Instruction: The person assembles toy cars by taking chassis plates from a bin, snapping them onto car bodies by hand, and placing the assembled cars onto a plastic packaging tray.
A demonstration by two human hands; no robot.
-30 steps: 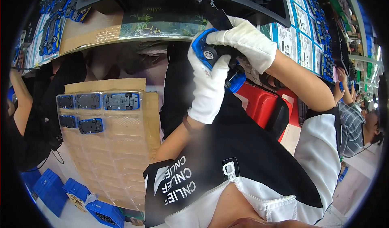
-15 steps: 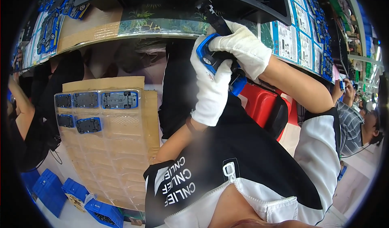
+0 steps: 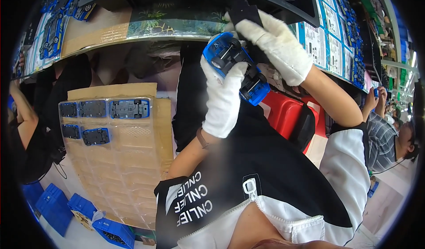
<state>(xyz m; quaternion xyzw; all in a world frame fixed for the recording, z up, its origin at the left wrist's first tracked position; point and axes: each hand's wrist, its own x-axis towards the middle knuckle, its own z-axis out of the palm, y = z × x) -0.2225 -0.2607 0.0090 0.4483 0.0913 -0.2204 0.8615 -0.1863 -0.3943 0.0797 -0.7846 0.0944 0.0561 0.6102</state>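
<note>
Blue toy car (image 3: pixel 239 58) stays clamped in left fingers (image 3: pixel 233 75); right fingers (image 3: pixel 251 30), gripping a black part (image 3: pixel 244 9), have moved off it.

White capital lettering (image 3: pixel 195 200) repeats in three rows on the jacket (image 3: pixel 283 169), and the sheets (image 3: pixel 313 41) bear illegible print.

Shows blue w/ blk on toy car (image 3: pixel 251 74); wht on L gloved hand (image 3: pixel 222 96), R gloved hand (image 3: pixel 284 51); blk on flat part (image 3: pixel 243 8), top ctr; brown cardboard (image 3: pixel 116 91), mid-L; blue/wht grid on sheets (image 3: pixel 330 45), upper R; grey plaid on shirt (image 3: pixel 380 136), far R.
</note>
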